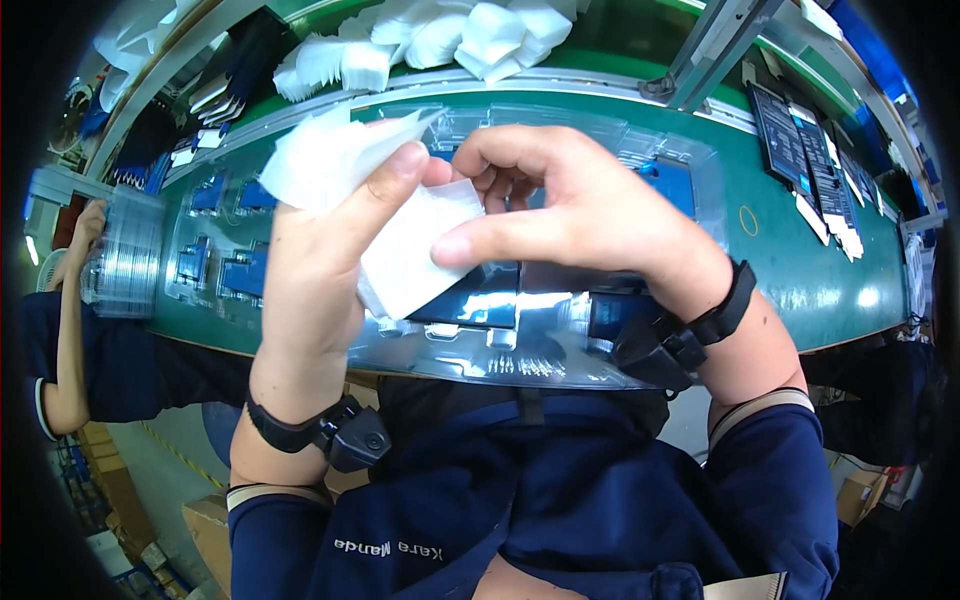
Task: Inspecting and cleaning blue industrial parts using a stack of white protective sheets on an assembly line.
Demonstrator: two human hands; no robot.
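My left hand point(325, 245) is closed round a stack of thin white sheets point(415, 265), its thumb on top. Part of the stack fans out above that thumb. From the other side my right hand point(590, 205) reaches in, thumb pressed on the sheets' face and fingers curled at their edge. Whether it has a single sheet or several cannot be made out. Under the hands lies a clear plastic tray point(545, 368) with a dark flat rectangular part point(475, 305) in it, partly covered by the sheets.
Piles of white sheets point(430, 40) lie on the shelf beyond the bench. Dark flat battery-like packs point(790, 150) stand at the right. Another tray with blue parts point(240, 275) is at the left, beside stacked clear trays point(130, 250) and another person's arm point(70, 310).
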